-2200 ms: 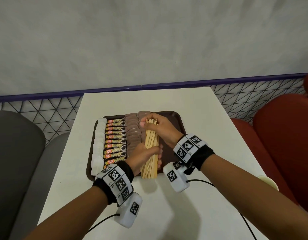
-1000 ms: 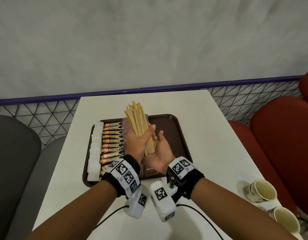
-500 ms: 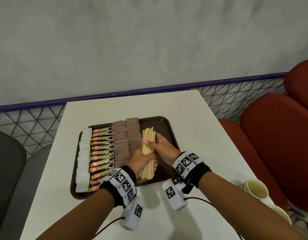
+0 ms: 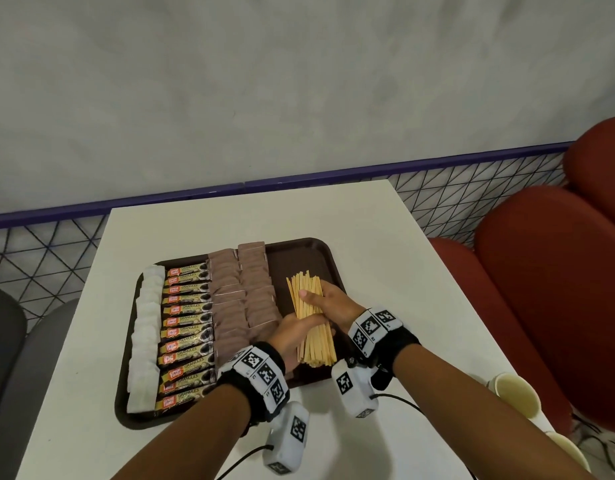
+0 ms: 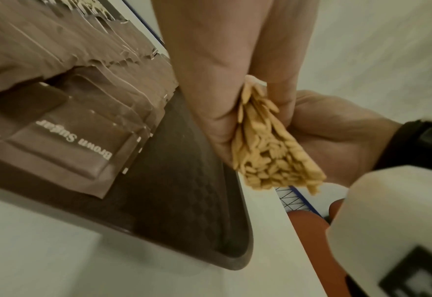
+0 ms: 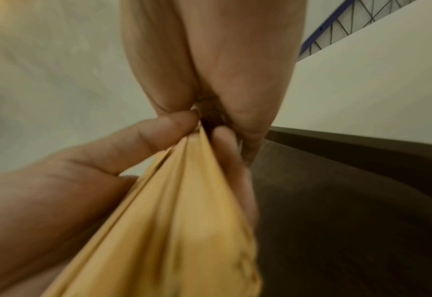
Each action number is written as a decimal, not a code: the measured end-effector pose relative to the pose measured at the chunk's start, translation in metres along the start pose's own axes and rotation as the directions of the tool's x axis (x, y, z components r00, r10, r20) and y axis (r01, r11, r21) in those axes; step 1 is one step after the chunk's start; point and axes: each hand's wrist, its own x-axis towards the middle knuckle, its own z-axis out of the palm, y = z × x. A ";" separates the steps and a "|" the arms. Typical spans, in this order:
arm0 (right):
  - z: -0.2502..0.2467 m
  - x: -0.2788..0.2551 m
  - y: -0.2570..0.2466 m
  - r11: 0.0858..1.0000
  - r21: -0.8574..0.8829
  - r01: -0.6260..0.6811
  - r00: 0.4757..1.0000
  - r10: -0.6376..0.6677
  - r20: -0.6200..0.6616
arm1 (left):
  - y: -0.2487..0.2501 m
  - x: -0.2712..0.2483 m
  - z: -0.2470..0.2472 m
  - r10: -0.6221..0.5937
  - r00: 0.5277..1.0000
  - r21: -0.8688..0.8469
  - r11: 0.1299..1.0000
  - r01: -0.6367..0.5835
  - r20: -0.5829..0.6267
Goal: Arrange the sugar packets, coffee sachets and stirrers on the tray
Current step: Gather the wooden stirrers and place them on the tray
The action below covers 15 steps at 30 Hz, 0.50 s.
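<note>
A dark brown tray (image 4: 320, 251) lies on the white table (image 4: 385, 258). On it run a column of white sugar packets (image 4: 145, 334), a column of coffee sachets (image 4: 186, 332) and two columns of brown sugar packets (image 4: 242, 289). Over the tray's right part both hands hold a bundle of wooden stirrers (image 4: 311, 323). My left hand (image 4: 292, 336) grips its lower half from the left. My right hand (image 4: 328, 304) grips it higher up from the right, thumb across the top. The bundle's near ends (image 5: 273, 160) fan out in the left wrist view, above the tray floor (image 5: 184, 191).
Paper cups (image 4: 513, 398) stand at the table's near right corner. Red seats (image 4: 548, 289) line the right side and a grey seat (image 4: 8, 341) the left. A wire grid with a purple rail (image 4: 299, 178) runs behind the table.
The bundle, held upright a second ago, now lies flat along the tray and has shifted to the right, away from the brown sugar packets. Both hands kept their hold.
</note>
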 end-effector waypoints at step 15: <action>-0.028 0.041 0.021 0.979 -0.018 -0.201 0.968 0.196 -0.158 | -0.009 0.060 0.011 0.084 0.989 0.110 0.991 -0.071 -0.121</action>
